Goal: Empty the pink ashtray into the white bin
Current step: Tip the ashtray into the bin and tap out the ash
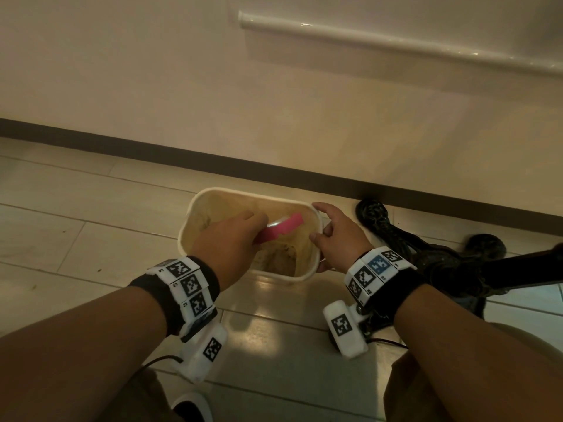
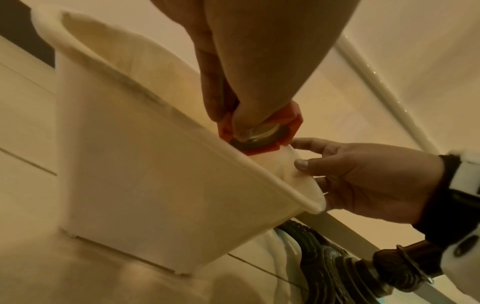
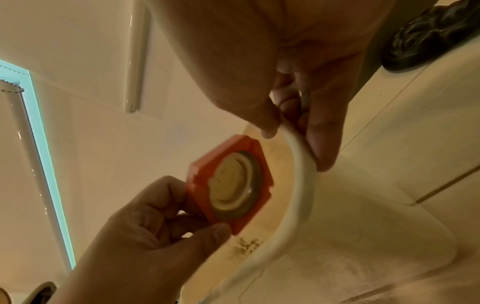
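While the white bin (image 1: 213,196) stands on the pale plank floor (image 1: 76,214) in the head view, its far rim lies close to the dark skirting board (image 1: 152,150) at 12 o'clock, with open floor running off toward 9 o'clock. At 3 o'clock a black ornate furniture leg (image 1: 377,217) crowds the bin's right side. The left hand (image 1: 225,242) holds the pink ashtray (image 1: 280,228) tilted over the bin's mouth, its fingers hidden beneath the hand. The right hand (image 1: 338,236) grips the bin's right rim. Brownish staining and some debris lie at the bottom of the bin; what it is cannot be made out. A white rail (image 1: 396,45) crosses the wall at 1 o'clock.

From the left wrist, the bin (image 2: 145,185) fills the frame from 9 to 5 o'clock, blurred. The ashtray (image 2: 285,125), looking orange here, sits just above the rim, mostly covered by the left hand (image 2: 259,61), which is cut off at the top. The right hand (image 2: 363,176) pinches the rim corner at 3 o'clock.

From the right wrist, the left hand (image 3: 145,232) curls fingers and thumb round the ashtray's edge (image 3: 228,185), its metal dish facing the bin. The right hand (image 3: 298,86) clamps the bin rim (image 3: 301,185), thumb inside, fingers outside. Dark specks cling to the inner wall at 6 o'clock.
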A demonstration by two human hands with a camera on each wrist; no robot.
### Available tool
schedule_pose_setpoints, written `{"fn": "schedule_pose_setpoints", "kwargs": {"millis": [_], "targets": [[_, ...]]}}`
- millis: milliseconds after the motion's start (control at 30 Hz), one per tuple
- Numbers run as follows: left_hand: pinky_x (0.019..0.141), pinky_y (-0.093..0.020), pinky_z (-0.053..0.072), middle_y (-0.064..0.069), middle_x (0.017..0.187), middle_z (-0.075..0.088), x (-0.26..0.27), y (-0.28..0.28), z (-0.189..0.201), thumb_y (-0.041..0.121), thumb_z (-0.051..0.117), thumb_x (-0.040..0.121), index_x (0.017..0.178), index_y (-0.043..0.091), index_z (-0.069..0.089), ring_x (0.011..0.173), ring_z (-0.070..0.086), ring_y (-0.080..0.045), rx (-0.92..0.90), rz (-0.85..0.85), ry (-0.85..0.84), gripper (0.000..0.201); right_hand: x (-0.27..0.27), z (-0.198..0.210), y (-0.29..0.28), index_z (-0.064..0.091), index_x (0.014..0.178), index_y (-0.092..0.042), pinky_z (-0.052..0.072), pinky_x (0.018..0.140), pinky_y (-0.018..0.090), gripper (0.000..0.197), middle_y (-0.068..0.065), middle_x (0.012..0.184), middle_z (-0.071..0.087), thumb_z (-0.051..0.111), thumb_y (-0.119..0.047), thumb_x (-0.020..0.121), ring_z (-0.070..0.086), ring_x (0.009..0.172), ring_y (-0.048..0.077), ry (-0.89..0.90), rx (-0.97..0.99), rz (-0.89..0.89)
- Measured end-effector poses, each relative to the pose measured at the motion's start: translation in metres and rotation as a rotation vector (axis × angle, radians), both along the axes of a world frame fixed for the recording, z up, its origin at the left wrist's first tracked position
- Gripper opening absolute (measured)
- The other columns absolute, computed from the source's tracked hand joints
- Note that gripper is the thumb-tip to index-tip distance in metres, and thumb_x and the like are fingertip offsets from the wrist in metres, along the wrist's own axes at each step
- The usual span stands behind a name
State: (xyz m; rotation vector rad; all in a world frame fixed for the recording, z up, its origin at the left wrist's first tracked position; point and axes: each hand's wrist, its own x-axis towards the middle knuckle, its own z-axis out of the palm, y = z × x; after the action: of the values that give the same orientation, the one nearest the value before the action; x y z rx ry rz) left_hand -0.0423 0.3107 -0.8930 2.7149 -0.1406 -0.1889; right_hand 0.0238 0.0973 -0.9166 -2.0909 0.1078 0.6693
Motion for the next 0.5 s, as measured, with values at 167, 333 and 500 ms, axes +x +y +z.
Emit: {"fn": "schedule_pose_setpoints", "kwargs": {"millis": [167,333,500], "targets": [[0.061,-0.027,0.040,0.009,0.082,0.059,0.000,-0.001,0.001,0.023,0.071,0.090,0.092,0.022,0.059,0.070,0.057,-0.016,-0.052,0.052,0.021,0.012,0.001,-0.001,0.000,0.050,0.146,-0.040,0.067,0.055,0.043,0.060,0.000,0.083,0.054,0.065,-0.007,0.097,0.070,0.069,0.021,-0.004,-0.007,-0.001],[0.054,-0.018,0.032,0.018,0.069,0.053,0.006,0.011,-0.001,0.038,0.083,0.078,0.083,0.034,0.053,0.062,0.048,0.002,-0.090,0.210,0.081,0.031,0.001,-0.001,0.000,0.051,0.145,-0.040,0.067,0.054,0.043,0.061,0.000,0.083,0.054,0.065,-0.006,0.097,0.069,0.070,0.021,-0.005,-0.003,-0.002],[0.064,-0.027,0.048,0.008,0.082,0.069,0.006,0.008,0.000,0.034,0.080,0.082,0.090,0.029,0.060,0.074,0.065,-0.015,-0.078,0.165,0.080,0.022,0.001,-0.002,0.001,0.051,0.145,-0.040,0.067,0.057,0.047,0.060,-0.001,0.084,0.052,0.065,-0.007,0.097,0.068,0.068,0.020,-0.008,-0.002,-0.002]]}}
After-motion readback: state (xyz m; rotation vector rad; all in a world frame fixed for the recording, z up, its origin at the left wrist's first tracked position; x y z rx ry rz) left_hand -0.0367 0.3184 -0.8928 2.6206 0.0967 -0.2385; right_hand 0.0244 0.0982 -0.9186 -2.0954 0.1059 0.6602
